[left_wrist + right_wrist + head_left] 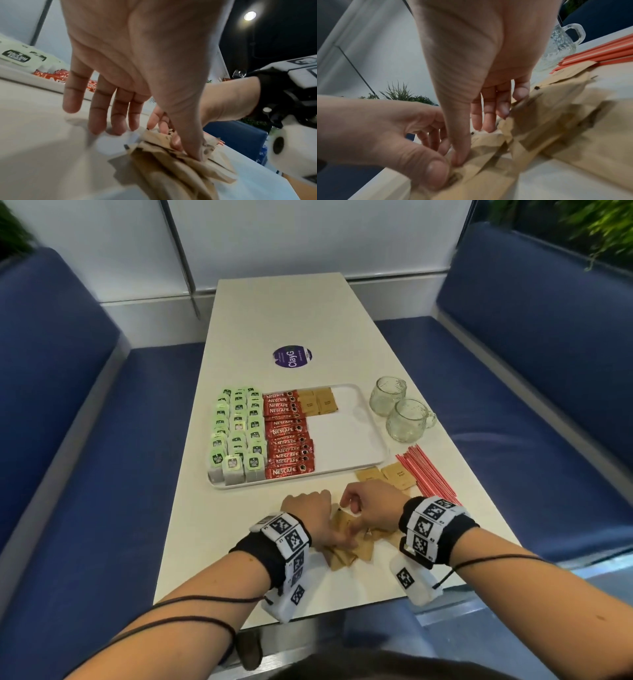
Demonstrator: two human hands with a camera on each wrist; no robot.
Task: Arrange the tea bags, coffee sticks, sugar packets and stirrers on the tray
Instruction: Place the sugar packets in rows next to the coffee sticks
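Pinning sugar packets (pixel 346 556) with my left hand (pixel 308 515), fingers straight, right hand (pixel 371 506) pinching one, I could slide some off the tabletop's (pixel 212 542) near edge.

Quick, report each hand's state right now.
Left hand: open, thumb pressing down on the sugar packets.
Right hand: closed, grip pinching sugar packets between thumb and fingers.

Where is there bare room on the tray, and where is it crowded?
The tray is bare between the coffee sticks, the placed sugar packets and its right rim. Crowded: its left half with tea bags and coffee sticks, the near table with loose sugar packets and stirrers.
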